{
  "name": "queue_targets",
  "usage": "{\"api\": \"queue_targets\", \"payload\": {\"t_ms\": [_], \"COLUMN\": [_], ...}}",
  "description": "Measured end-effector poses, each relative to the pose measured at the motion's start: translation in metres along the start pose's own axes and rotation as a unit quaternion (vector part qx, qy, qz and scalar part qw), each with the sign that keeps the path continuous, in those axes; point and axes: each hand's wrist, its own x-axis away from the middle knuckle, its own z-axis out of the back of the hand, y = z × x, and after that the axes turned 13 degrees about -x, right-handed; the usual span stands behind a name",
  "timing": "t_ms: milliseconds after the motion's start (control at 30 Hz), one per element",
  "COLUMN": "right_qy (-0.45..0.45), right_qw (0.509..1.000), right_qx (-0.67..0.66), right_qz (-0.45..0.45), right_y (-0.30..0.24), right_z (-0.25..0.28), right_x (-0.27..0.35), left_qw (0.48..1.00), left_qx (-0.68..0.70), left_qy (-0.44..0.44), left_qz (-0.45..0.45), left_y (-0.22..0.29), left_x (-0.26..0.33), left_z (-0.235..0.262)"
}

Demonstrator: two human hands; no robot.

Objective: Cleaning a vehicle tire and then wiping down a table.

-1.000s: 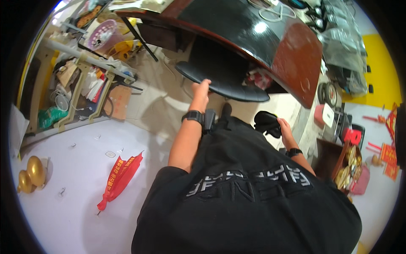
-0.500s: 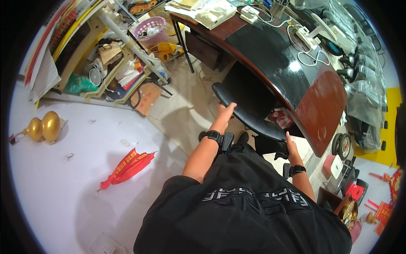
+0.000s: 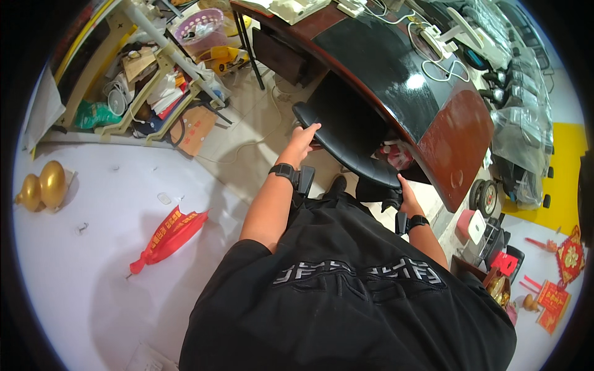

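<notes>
A black padded chair stands at the curved front edge of a dark red-brown desk, its seat partly beneath the desktop. My left hand grips the left end of the chair's backrest, thumb on top. At the backrest's right end, my right hand is closed on the edge, with some of its fingers hidden behind it. Both wrists wear black straps with small boxes.
Left of the desk, a cluttered shelf and a purple basket stand by the wall. A cable lies on the tiled floor. Small wheels and a pink-and-white box are on the right. White devices with cords lie on the desktop.
The whole view has shifted, so the desk, chair and shelf all appear farther left and slightly higher. Both hands keep their hold on the backrest.
</notes>
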Motion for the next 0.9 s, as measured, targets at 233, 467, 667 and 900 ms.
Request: {"api": "queue_targets", "payload": {"t_ms": [233,467,667,900], "right_qy": [0.027,-0.060,-0.172,-0.216], "right_qw": [0.997,0.976,0.888,0.872], "right_qx": [0.040,0.162,0.399,0.391], "right_qz": [-0.065,-0.129,-0.152,-0.199], "right_y": [0.006,0.024,0.004,0.031], "right_z": [-0.002,0.015,0.023,0.053], "right_x": [0.012,0.027,0.017,-0.009], "left_qw": [0.997,0.997,0.991,0.915], "left_qx": [0.025,0.066,0.052,-0.078], "left_qy": [-0.063,-0.047,0.119,0.388], "left_qz": [-0.021,0.010,0.042,0.081], "left_y": [-0.005,-0.052,-0.105,-0.131], "left_x": [-0.011,0.027,0.058,0.058], "left_z": [0.015,0.051,0.048,0.026]}}
